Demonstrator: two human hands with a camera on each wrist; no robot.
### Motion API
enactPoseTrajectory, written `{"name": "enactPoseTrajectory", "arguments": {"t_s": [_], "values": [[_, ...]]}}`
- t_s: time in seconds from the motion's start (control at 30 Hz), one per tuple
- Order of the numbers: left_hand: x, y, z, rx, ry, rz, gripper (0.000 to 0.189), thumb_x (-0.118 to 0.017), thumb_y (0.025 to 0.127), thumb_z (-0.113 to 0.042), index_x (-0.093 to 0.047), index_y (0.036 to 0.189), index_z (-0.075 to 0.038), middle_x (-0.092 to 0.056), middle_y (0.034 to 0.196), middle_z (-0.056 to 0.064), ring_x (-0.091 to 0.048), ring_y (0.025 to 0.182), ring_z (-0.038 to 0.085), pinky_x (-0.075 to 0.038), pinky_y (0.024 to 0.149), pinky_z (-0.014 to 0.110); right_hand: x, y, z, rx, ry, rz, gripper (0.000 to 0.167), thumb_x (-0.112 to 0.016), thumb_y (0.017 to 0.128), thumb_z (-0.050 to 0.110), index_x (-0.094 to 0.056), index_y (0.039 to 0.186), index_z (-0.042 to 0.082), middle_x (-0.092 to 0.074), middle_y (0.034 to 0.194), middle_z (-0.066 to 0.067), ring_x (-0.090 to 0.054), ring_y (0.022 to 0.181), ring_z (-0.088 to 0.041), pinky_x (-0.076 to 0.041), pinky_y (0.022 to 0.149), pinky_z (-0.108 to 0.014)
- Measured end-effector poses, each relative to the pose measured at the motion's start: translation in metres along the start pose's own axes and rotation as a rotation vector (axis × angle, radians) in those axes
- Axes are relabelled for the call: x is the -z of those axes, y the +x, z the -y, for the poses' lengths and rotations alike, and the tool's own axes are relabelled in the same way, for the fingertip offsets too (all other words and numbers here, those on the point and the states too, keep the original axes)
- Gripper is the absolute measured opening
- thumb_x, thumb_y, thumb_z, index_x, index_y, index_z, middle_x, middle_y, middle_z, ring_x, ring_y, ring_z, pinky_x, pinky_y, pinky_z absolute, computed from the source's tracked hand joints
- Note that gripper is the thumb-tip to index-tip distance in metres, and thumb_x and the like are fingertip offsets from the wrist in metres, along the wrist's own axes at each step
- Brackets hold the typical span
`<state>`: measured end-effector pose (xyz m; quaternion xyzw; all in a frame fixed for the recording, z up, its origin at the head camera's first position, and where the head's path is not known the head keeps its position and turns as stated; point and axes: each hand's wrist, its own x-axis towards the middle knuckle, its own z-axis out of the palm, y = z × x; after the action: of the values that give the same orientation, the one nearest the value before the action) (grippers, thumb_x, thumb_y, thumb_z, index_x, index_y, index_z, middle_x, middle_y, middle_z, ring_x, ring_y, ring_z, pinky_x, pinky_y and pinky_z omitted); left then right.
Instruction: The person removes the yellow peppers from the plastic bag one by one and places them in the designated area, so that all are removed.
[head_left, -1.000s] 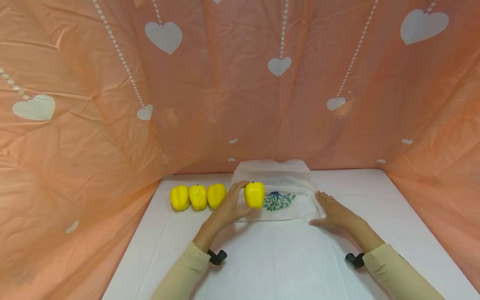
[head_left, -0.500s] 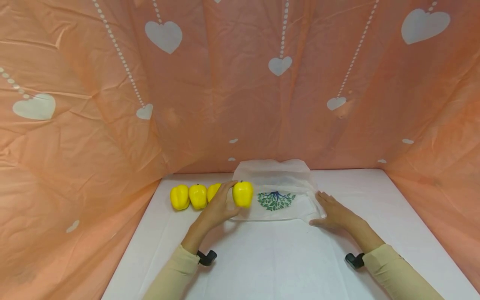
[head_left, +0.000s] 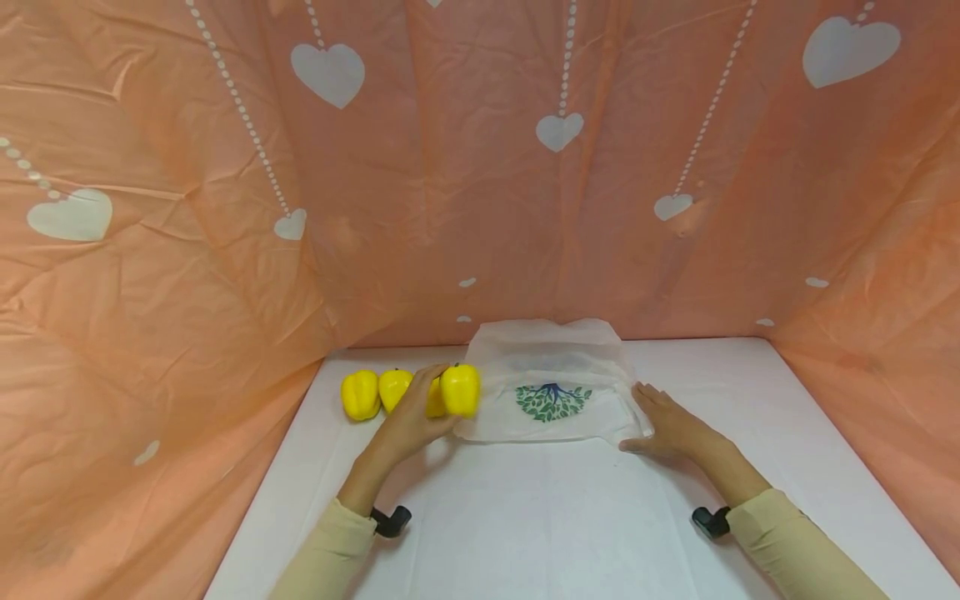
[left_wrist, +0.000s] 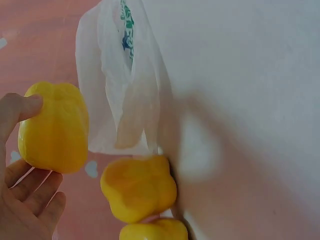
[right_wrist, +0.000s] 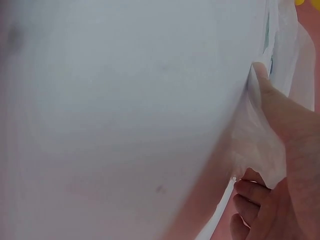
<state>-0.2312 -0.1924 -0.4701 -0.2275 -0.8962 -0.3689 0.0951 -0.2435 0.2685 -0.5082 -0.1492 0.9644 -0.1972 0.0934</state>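
My left hand (head_left: 411, 427) grips a yellow bell pepper (head_left: 461, 390), thumb on one side and fingers on the other. In the left wrist view this bell pepper (left_wrist: 55, 127) hangs in the air, apart from the others. Behind and beside the hand stand more yellow bell peppers (head_left: 361, 395) in a row; the hand partly hides the nearest ones. A thin white bag (head_left: 498, 417) with a green and blue tree print lies flat at the back centre. My right hand (head_left: 671, 427) rests at its right edge, fingers extended, the thumb touching the bag (right_wrist: 257, 145) in the right wrist view.
A white-covered table (head_left: 555, 517) extends in front of the bag. An orange curtain (head_left: 450, 208) with white hearts closes off the back and both sides. Each wrist wears a small black camera mount (head_left: 393, 522).
My left hand has moved left with the bell pepper, from over the bag's left part to its left edge, near the row. My right hand and the bag stay in place.
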Motion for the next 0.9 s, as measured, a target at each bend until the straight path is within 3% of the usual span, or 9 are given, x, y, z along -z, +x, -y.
{"name": "enactPoseTrajectory", "arguments": {"t_s": [0.27,0.9], "values": [[0.012,-0.009,0.014,-0.045,0.027,-0.085,0.086,-0.09,0.082,-0.001,-0.044,0.153,0.004,-0.051,0.15,0.023,-0.051,0.139,0.042,-0.042,0.12,0.059,-0.002,0.002,0.0,0.0,-0.006,-0.003,0.12,-0.084,0.086,0.06,-0.026,0.165,-0.01,-0.024,0.169,-0.037,-0.023,0.153,-0.062,-0.026,0.121,-0.075],[0.038,-0.029,0.035,0.031,0.058,-0.12,0.084,-0.091,0.084,-0.006,-0.044,0.153,0.001,-0.046,0.149,0.026,-0.049,0.137,0.046,-0.043,0.115,0.067,0.002,-0.001,0.002,0.013,-0.007,0.001,0.117,-0.085,0.087,0.056,-0.027,0.163,-0.012,-0.024,0.168,-0.038,-0.022,0.153,-0.063,-0.026,0.121,-0.075]]}}
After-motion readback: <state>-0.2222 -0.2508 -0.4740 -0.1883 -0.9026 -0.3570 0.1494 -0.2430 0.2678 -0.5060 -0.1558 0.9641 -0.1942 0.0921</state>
